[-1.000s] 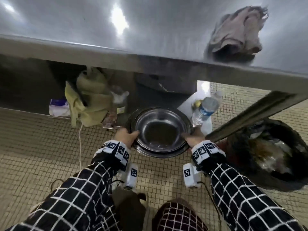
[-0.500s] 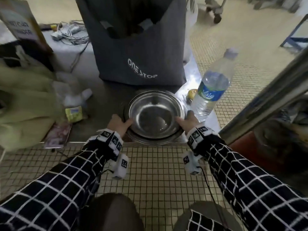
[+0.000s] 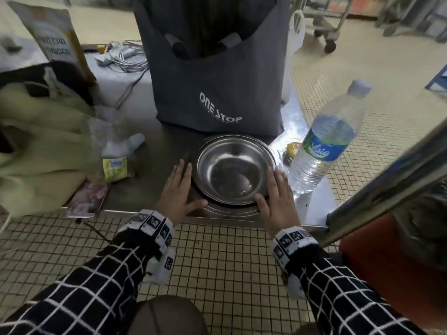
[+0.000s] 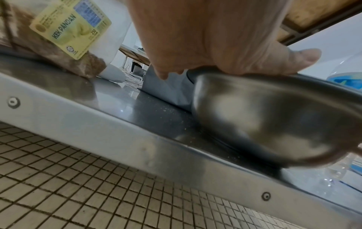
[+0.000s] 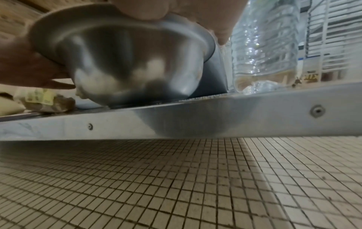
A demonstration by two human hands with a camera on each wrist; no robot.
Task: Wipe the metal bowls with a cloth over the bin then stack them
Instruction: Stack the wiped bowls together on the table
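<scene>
Head view: a nested stack of metal bowls [image 3: 233, 172] is seen between two hands on the near edge of a steel table [image 3: 150, 189]. The left hand [image 3: 177, 189] is laid against the stack's left rim, fingers straight and thumb spread along the near rim. The right hand [image 3: 277, 197] is laid against the right rim in the same way. Each grip is wide and flat; nothing is clasped.

From the wrist views, the stack is shown tilted, its base lifted off the table at one side, with only palms resting on the rim.

A full water bottle [image 3: 325, 146] stands just right of the right hand's grip. A grey tote bag [image 3: 217, 93] stands directly beyond the stack. A packaged cake [image 3: 115, 165] lies left of the left hand's grip.

Several risks can be judged. Because the stack is only pressed, not clasped, it could slip from flat palms and fall onto the tiled floor [image 3: 217, 262]. The nested bowls could slide apart if tilted further. The bottle could be knocked over by the right hand. No cloth is seen in either hand, so wiping appears not yet begun.
</scene>
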